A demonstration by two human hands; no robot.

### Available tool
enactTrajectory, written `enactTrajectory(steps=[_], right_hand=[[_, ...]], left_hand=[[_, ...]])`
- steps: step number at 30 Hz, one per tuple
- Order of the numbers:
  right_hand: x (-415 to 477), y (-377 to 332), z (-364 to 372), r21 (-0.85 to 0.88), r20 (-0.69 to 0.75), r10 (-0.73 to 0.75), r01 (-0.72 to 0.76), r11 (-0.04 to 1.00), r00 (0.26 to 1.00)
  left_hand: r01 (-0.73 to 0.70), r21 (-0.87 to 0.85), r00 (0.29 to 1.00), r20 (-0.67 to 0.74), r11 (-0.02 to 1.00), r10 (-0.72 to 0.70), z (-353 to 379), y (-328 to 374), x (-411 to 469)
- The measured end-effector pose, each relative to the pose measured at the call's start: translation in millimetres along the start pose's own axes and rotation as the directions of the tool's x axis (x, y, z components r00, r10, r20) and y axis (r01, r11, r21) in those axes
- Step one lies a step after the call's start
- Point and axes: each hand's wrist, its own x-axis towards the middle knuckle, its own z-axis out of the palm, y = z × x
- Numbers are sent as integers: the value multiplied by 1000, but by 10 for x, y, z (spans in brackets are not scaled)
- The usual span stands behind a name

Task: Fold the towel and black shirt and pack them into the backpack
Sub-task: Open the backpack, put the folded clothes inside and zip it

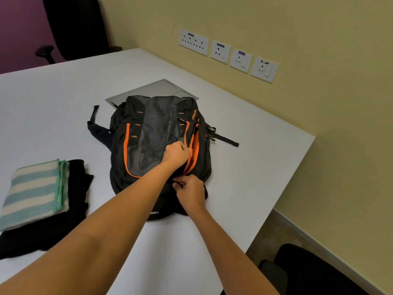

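White table (244, 167) is holding the backpack (157, 128) at centre, the folded towel (34, 188) lying on the black shirt (42, 235) at eight o'clock. Left hand (176, 155) is gripping backpack fabric; right hand (190, 191) is pinching a zipper pull (178, 184). Folding seems done; packing is remaining.

A white table (244, 145) bears a grey hatch (148, 90); socket plates (220, 51) line the wall (297, 28).
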Motion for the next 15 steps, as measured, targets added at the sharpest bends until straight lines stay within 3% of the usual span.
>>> enactTrajectory(steps=[4,7,11,13,15], right_hand=[[71,-26,-9,311,-3,244,-231,922,970],[42,-13,-14,351,0,248,-233,907,969],[22,-3,-40,225,43,101,-108,968,994],[53,8,-58,89,-1,-23,23,996,1000],[161,58,-95,-249,-88,-256,228,941,963]], left_hand=[[42,192,991,115,980,-65,-136,-252,-179],[157,316,973,112,936,-201,-230,-449,-284],[355,105,901,227,929,-369,-248,-537,-358],[335,41,919,204,941,-336,-244,-562,-356],[221,116,957,164,968,-238,-236,-591,-366]])
